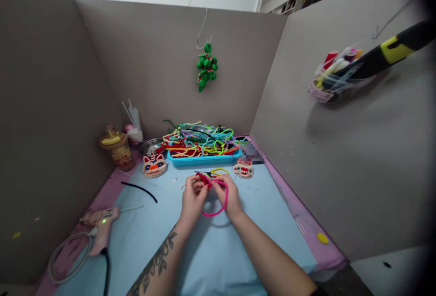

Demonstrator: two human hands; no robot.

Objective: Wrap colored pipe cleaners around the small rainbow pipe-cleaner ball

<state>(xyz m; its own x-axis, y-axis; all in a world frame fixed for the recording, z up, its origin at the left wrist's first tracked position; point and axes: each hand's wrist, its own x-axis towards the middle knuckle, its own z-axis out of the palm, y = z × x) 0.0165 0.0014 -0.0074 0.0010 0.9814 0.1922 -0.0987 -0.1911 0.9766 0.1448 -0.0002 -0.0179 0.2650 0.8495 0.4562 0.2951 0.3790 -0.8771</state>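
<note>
Close together over the middle of the blue-covered table, both hands are closed with pinched fingers. My left hand (193, 198) grips a small red pipe-cleaner piece (203, 178), partly hidden by the fingers. Between finger and thumb, my right hand (231, 194) holds a bright pink pipe cleaner (218, 214), which bends in a wide loop below the hands. The loop's ends meet near the red piece; whether they are joined to it I cannot make out. Just beyond the fingertips lies a cutting tool with yellow handles (220, 170), partly covered by the hands.
A blue tray (204, 161) heaped with colourful pipe cleaners stands at the back, flanked by two lion-face crafts (154, 166). On the left are a pink glue gun (102, 232), a black pipe cleaner (141, 190) and a lidded cup (119, 150). Grey panels (163, 69) enclose the table.
</note>
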